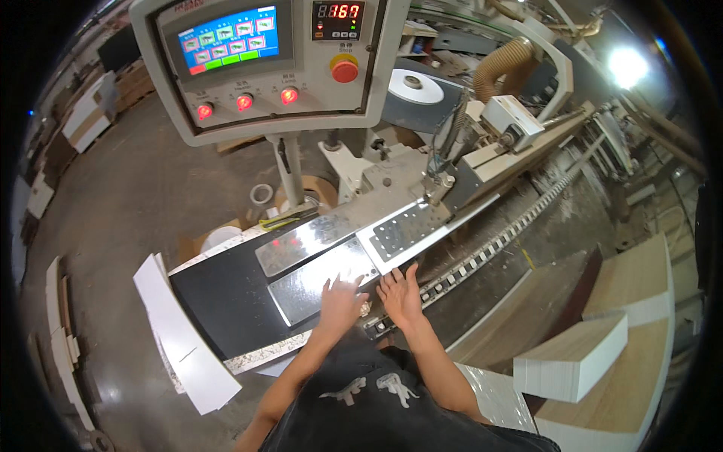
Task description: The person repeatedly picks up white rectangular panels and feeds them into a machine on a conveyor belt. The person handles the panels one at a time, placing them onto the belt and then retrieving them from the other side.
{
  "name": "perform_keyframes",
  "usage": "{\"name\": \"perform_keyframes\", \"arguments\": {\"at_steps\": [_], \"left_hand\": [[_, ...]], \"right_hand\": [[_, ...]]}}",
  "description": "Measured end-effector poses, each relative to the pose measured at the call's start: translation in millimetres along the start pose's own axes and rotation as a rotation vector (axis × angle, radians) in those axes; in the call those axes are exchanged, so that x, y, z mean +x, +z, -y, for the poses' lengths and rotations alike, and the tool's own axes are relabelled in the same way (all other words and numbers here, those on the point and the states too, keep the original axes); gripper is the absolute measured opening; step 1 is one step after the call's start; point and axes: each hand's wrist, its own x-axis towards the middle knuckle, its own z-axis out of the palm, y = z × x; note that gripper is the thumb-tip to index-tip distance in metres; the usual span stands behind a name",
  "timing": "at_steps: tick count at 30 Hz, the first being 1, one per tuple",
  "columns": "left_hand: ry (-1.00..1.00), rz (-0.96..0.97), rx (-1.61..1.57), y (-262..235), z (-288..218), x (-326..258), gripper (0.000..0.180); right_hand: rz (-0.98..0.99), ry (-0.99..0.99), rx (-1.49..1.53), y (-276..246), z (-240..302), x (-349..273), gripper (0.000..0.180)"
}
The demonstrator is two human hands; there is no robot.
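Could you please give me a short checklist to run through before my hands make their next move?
1. Red emergency stop button unobstructed: ok.
2. Touchscreen lit: ok.
3. All three round red switches glowing: ok.
4. Left hand clear of the nearer smooth metal plate: cannot tell; its fingers reach its near edge, contact unclear.
5. Right hand well away from the perforated metal plate: not ok; its fingers are close beside it.
6. Chain track stopped: cannot tell from a still.
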Motion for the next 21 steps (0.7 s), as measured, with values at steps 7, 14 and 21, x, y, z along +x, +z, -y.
{"name": "perform_keyframes", "arguments": {"at_steps": [7, 14, 21], "left_hand": [[-0.097, 0.043, -0.338, -16, 1, -45, 0.034], [-0.072, 0.258, -1.056, -6, -36, -42, 0.045], [0.291, 1.318, -0.863, -3, -158, -43, 0.092]], "right_hand": [[-0.184, -0.178, 0.056, -37, 46, 36, 0.123], [-0.092, -0.518, -1.289, 4, 44, -98, 0.030], [0.052, -0.570, -1.671, 0, -25, -251, 0.035]]}}
